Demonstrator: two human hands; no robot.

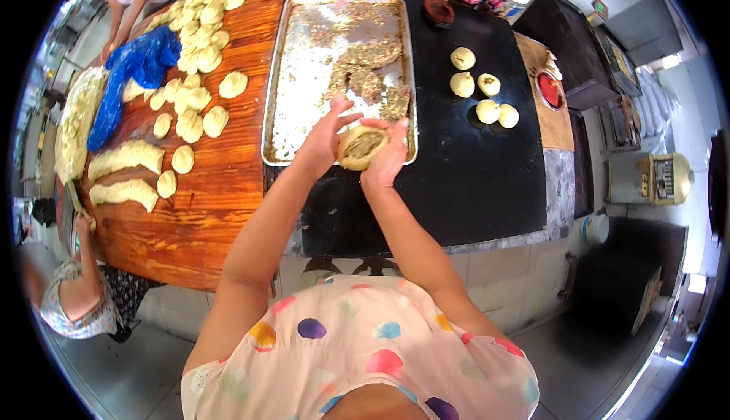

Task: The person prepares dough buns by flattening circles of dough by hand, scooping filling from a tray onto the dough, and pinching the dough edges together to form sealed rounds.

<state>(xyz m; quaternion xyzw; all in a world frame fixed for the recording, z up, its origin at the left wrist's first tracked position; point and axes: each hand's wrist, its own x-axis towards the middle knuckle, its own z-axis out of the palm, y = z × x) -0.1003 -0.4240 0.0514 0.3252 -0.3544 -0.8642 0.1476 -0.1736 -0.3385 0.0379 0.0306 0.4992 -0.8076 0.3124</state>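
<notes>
A cupped round of dough (pixel 362 148), with greenish-brown filling showing in its opening, is over the near edge of a metal tray (pixel 285 127). My right hand (pixel 388 158) grips it from the right side. Close against its left side is my left hand (pixel 328 133), fingers spread and holding nothing; whether it touches the dough I cannot tell. Crumbly brown filling (pixel 369 57) lies heaped in the tray's right half and scattered thinly elsewhere.
Several closed dough balls (pixel 488 84) sit on the black surface (pixel 471 184) to the right. Dough rounds (pixel 215 121), dough strips (pixel 125 159) and blue plastic (pixel 137 70) lie on the wooden table (pixel 205 230). A brown ladle-like dish (pixel 439 11) is at the back. Other people stand around the table.
</notes>
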